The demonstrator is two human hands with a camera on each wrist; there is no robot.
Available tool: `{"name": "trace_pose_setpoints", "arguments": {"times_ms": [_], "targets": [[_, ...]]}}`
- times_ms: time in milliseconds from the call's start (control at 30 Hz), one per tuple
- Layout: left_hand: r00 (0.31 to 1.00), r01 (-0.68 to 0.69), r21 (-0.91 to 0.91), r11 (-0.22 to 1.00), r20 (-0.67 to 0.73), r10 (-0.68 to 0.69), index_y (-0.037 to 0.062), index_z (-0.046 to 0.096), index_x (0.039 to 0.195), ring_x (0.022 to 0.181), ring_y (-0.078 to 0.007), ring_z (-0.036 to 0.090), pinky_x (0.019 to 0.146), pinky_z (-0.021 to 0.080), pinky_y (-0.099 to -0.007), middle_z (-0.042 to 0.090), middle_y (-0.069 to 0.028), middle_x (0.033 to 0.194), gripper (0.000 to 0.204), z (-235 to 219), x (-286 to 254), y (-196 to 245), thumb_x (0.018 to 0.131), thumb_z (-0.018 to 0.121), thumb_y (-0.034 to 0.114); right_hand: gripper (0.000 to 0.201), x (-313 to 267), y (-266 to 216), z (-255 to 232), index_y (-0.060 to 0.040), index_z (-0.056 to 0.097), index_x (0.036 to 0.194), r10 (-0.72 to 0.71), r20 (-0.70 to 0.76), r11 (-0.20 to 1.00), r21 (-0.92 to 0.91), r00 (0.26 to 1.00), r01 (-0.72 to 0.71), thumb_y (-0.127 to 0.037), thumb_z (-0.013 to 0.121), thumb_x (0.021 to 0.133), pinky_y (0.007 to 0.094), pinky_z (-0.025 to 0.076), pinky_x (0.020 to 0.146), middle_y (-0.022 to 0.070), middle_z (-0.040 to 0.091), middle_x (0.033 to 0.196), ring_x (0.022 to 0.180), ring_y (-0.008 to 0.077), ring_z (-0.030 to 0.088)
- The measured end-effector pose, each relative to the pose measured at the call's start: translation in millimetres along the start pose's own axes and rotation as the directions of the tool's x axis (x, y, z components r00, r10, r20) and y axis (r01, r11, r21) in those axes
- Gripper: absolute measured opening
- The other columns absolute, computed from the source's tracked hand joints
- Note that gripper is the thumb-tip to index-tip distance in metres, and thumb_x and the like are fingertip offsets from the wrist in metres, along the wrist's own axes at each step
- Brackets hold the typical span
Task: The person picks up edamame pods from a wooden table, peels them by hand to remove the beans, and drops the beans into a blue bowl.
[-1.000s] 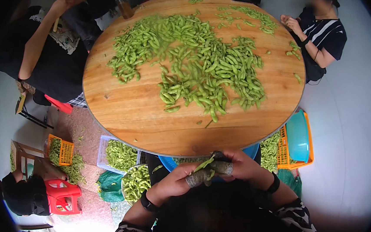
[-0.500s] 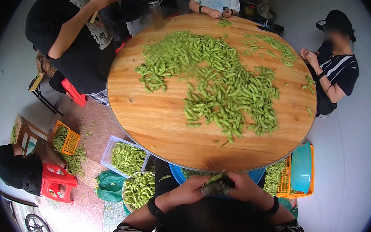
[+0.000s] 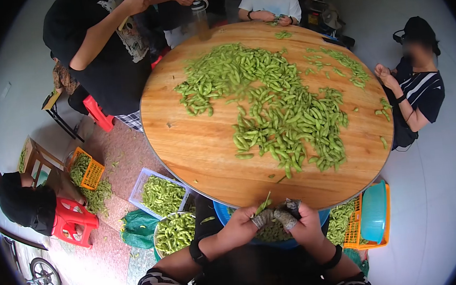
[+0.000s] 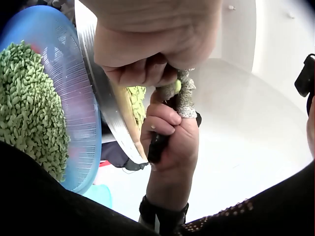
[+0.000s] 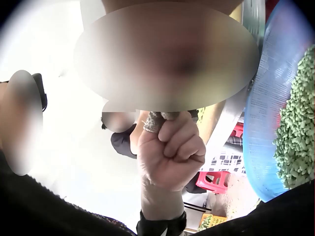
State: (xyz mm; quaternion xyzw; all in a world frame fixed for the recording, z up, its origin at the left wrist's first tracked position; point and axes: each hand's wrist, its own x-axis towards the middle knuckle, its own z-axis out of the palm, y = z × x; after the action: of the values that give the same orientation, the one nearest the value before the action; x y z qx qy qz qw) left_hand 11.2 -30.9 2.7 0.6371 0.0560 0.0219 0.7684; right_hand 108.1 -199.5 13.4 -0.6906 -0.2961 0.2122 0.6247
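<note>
Round wooden table (image 3: pixel 201 144) fills the head view, with a wide heap of green pods (image 3: pixel 273 107) spread over its top. I read several other people seated or standing about its rim.

At the near edge of the table, my left hand (image 3: pixel 240 228) and right hand (image 3: pixel 304 225) meet just above a blue basin (image 3: pixel 220 211) that sits under the table rim. Both hands show grey wrapped fingertips (image 3: pixel 286 219).

Left hand: fingers curled, pinching a single pod (image 3: pixel 263 204) that sticks up and away from the fingertips toward the table edge. On the left wrist view the same pod end (image 4: pixel 173 88) shows between the two hands.

Right hand: fingers curled into a fist round a dark-handled tool (image 4: pixel 158 142); its wrapped thumb touches the pod. I cannot tell what the working end of the tool is.

The basin holds shelled green beans (image 4: pixel 29 108), seen on the left wrist view beside the metal table rim.

On the floor to my left stand a clear tub (image 3: pixel 159 193) and a round bowl (image 3: pixel 173 232), both filled with pods. To my right stands an orange crate (image 3: pixel 355 229) with a teal lid (image 3: pixel 374 211) leaning in it.
</note>
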Motion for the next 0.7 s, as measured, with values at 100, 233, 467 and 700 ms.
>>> {"name": "trace_pose_setpoints", "arguments": {"times_ms": [100, 233, 467, 700], "targets": [[0.985, 0.17, -0.172, 0.97, 0.037, -0.166, 0.0042, 0.06, 0.124, 0.076, -0.0073, 0.053, 0.071, 0.045, -0.0237, 0.059, 0.0049, 0.086, 0.028, -1.7, 1.6, 4.3, 0.099, 0.054, 0.016, 0.015, 0.5, -4.4, -0.9, -0.0025, 0.064, 0.1, 0.034, 0.057, 0.994, 0.098, 0.998, -0.04, -0.009, 0.068, 0.088, 0.0208, 0.038, 0.05, -0.0034, 0.056, 0.066, 0.055, 0.0041, 0.048], [0.983, -0.175, 0.091, 0.98, 0.074, 0.169, 0.0034, 0.061, 0.121, 0.077, -0.0069, 0.052, 0.068, 0.045, -0.0258, 0.06, 0.0046, 0.086, 0.027, 1.5, 2.4, 3.5, 0.099, 0.054, 0.019, 0.023, -0.5, -11.9, -11.0, -0.0042, 0.064, 0.105, 0.276, 0.232, 0.913, 0.24, 0.933, -0.33, -0.013, 0.071, 0.086, 0.0211, 0.041, 0.052, -0.0026, 0.06, 0.074, 0.056, 0.0045, 0.05], [0.933, -0.339, 0.405, 0.849, 0.26, 0.249, 0.003, 0.064, 0.104, 0.079, -0.0207, 0.065, 0.073, 0.05, -0.0307, 0.066, -0.0099, 0.086, 0.014, -3.0, 1.9, 13.5, 0.093, 0.057, 0.009, 0.021, 4.3, -8.9, -11.3, -0.0027, 0.062, 0.102, 0.099, 0.301, 0.986, 0.1, 0.948, -0.134, -0.011, 0.067, 0.084, 0.0313, 0.048, 0.062, 0.0032, 0.062, 0.079, 0.065, 0.0164, 0.059], [0.947, -0.061, 0.496, 0.866, -0.247, 0.208, 0.0005, 0.068, 0.098, 0.081, -0.0167, 0.066, 0.071, 0.052, -0.0306, 0.069, -0.0125, 0.089, 0.013, -59.1, -51.0, 24.5, 0.091, 0.062, 0.01, 0.026, 1.4, -6.4, -13.9, -0.0001, 0.061, 0.098, -0.136, 0.275, 0.775, -0.569, 0.952, 0.275, -0.019, 0.069, 0.082, 0.0405, 0.051, 0.072, 0.0216, 0.062, 0.088, 0.084, 0.0372, 0.062]]}}
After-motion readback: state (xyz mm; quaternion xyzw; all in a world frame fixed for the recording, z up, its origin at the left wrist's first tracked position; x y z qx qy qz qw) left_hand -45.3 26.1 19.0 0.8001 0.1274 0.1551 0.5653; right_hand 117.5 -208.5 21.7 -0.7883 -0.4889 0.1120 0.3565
